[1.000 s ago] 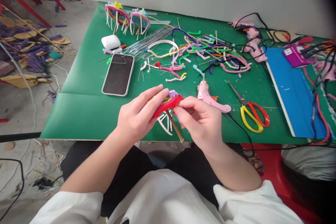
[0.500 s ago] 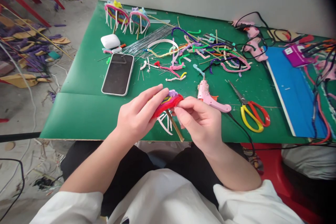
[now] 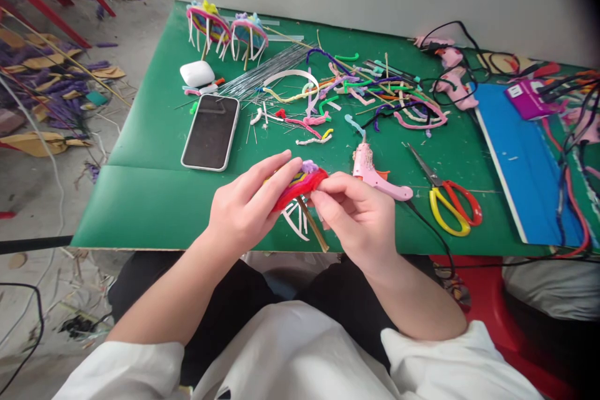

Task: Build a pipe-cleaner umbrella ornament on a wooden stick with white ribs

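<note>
Between my hands, over the table's front edge, is a small pipe-cleaner umbrella (image 3: 307,184) with a red rim, striped top and lilac tuft. Its brown stick and several white strips hang below the canopy, tilted toward me. My left hand (image 3: 246,203) wraps over the canopy's left side, covering much of the top. With thumb and forefinger, my right hand (image 3: 354,215) pinches the red rim at its right; whether a strip is also in that pinch cannot be seen. Just beyond my right hand lies a pink glue gun (image 3: 375,176), with scissors (image 3: 447,197) farther right.
A phone (image 3: 210,133) and a white case (image 3: 197,74) lie at left. Two finished-looking umbrellas (image 3: 209,24) stand behind them. Pipe-cleaner scraps (image 3: 365,84) and thin wires (image 3: 267,69) cover the table's back middle. A blue board (image 3: 520,169) and tangled cables (image 3: 569,156) occupy the right.
</note>
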`<state>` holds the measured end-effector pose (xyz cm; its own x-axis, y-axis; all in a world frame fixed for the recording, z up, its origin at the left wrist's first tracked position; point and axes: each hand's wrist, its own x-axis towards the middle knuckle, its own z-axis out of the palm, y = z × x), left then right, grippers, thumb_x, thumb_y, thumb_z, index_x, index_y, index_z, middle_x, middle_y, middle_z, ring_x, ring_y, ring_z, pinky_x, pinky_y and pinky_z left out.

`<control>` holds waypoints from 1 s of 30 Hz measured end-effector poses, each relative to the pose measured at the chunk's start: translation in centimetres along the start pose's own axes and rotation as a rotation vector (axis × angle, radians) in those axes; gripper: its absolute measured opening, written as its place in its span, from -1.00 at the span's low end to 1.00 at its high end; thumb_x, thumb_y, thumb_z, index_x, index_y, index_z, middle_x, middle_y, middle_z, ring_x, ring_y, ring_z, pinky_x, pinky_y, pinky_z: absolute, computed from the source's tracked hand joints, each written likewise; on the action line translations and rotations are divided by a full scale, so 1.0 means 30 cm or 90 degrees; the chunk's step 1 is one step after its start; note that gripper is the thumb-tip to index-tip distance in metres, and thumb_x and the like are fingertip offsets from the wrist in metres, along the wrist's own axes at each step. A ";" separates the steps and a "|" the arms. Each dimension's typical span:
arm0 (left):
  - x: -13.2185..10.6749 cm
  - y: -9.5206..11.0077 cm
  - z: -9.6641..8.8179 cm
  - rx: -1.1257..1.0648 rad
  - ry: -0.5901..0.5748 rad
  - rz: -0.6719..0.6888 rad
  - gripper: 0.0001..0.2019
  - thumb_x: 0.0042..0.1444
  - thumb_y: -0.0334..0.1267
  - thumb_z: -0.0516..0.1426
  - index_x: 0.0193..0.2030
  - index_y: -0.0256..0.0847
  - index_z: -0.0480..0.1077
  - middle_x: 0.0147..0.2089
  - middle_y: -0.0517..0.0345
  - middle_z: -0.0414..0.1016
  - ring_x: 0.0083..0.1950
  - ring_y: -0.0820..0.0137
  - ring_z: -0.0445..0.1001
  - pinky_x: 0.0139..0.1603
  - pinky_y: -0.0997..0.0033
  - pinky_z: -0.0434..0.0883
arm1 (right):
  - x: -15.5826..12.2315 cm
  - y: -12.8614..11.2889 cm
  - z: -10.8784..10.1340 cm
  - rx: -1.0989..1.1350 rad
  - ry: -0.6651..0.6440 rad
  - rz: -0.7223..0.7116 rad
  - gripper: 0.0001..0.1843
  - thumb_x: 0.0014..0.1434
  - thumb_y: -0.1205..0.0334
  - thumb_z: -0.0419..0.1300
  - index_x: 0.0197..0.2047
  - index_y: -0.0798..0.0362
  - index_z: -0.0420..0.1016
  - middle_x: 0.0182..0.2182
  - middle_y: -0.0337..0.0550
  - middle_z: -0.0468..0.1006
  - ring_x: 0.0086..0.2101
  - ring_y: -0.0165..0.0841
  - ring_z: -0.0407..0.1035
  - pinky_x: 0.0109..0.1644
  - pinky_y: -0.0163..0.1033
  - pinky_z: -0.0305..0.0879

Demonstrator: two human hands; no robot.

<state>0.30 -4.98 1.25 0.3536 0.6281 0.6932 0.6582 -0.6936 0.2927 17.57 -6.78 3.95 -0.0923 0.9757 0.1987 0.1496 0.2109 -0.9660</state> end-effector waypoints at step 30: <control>0.001 -0.054 -0.026 0.015 0.061 -0.006 -0.60 0.26 -0.37 0.06 0.23 -0.10 0.28 0.14 0.00 0.47 0.10 0.31 0.51 0.07 0.37 0.50 | -0.002 -0.004 -0.011 0.009 -0.116 0.026 -0.85 0.20 0.23 0.24 -0.42 0.03 0.48 -0.51 -0.30 0.45 -0.52 -0.48 0.31 -0.48 -0.34 0.23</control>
<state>-1.29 -4.12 1.31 0.2829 0.5972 0.7506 0.6768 -0.6788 0.2850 17.90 -6.85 4.11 -0.2632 0.9564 0.1265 0.1436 0.1686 -0.9752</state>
